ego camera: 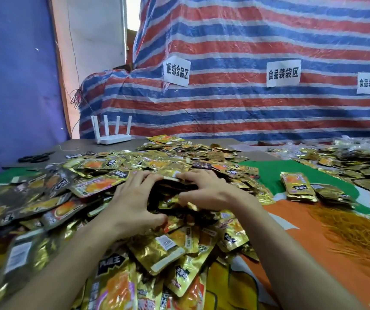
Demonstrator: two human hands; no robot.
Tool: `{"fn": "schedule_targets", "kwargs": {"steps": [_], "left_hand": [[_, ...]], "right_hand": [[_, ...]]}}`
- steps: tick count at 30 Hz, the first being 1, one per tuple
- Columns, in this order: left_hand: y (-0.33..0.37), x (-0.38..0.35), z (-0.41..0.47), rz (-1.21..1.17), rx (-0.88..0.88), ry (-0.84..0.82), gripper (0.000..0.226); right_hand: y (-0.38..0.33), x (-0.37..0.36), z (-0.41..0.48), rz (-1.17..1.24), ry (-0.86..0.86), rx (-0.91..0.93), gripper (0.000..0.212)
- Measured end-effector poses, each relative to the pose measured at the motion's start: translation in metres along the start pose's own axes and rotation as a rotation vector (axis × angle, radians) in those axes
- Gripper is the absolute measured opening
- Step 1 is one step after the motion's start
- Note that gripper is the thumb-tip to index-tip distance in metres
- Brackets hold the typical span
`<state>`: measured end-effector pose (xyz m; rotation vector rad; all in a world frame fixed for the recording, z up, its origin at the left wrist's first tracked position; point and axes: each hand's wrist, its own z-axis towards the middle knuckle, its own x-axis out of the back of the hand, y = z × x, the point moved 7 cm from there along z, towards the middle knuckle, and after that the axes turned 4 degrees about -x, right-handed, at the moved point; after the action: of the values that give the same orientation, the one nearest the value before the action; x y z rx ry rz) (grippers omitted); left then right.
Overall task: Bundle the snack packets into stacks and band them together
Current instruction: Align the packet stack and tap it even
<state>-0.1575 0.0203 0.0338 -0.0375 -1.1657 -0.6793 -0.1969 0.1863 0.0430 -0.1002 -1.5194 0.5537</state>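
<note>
There is just one camera, and it sits on the person's head. It looks forward and down. Both arms reach in from the bottom of the picture, and the left hand point(132, 198) and right hand point(204, 191) meet near the middle, close to the lens. The snack packets point(157, 249) fill the near bottom edge. Farther off the wide view takes in the back of the table point(78, 146) and the striped sheet point(246, 108) behind it.
</note>
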Motion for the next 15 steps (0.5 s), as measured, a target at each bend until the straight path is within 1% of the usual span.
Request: {"fn": "schedule_targets", "kwargs": {"steps": [1,3,5,7,9,11,13,15], "left_hand": [[0.002,0.004,0.000,0.000,-0.001,0.015,0.092],[0.010,0.018,-0.001,-0.016,-0.021,0.079,0.085],[0.023,0.034,-0.005,-0.061,-0.056,0.144,0.073],[0.037,0.043,-0.012,-0.099,-0.093,0.129,0.063],[0.051,0.041,-0.028,-0.097,-0.144,0.015,0.060],[0.063,0.023,-0.052,-0.047,-0.206,-0.172,0.061],[0.066,-0.002,-0.078,0.028,-0.227,-0.352,0.062],[0.064,-0.018,-0.090,0.091,-0.236,-0.451,0.062]], "right_hand": [[0.001,0.002,0.000,0.095,-0.004,-0.008,0.077],[0.003,0.003,-0.001,0.218,-0.027,0.007,0.079],[0.005,0.000,-0.004,0.217,-0.047,0.030,0.085],[0.010,0.002,-0.005,0.188,-0.002,0.026,0.083],[0.016,0.007,-0.002,0.163,0.105,0.022,0.070],[0.021,0.010,0.001,0.112,0.206,0.023,0.059],[0.025,0.009,0.001,0.090,0.250,0.019,0.056],[0.025,0.007,0.000,0.072,0.270,0.012,0.055]]}}
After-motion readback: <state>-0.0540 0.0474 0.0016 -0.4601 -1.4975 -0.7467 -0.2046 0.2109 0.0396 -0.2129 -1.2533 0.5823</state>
